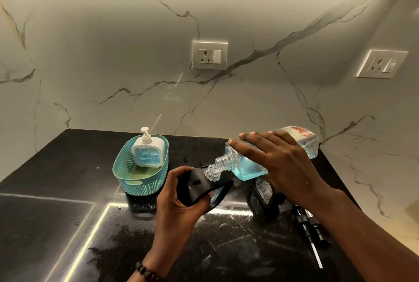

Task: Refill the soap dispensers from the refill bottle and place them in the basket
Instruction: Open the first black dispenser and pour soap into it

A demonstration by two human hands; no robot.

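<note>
My right hand (281,163) grips the clear refill bottle (303,141), which holds blue liquid and is tipped nearly flat, its threaded neck pointing down-left. The neck meets the open clear mouth of a black soap dispenser (199,188), which my left hand (179,200) holds tilted above the counter. A white dispenser (147,152) with its pump fitted stands in the teal basket (136,182) at the left. A second black dispenser (260,195) stands on the counter, partly hidden behind my right hand.
Two black pump heads (310,225) with long tubes lie on the black counter (56,179) under my right forearm. The counter surface is wet and glossy. A marble wall with two sockets (209,55) rises behind.
</note>
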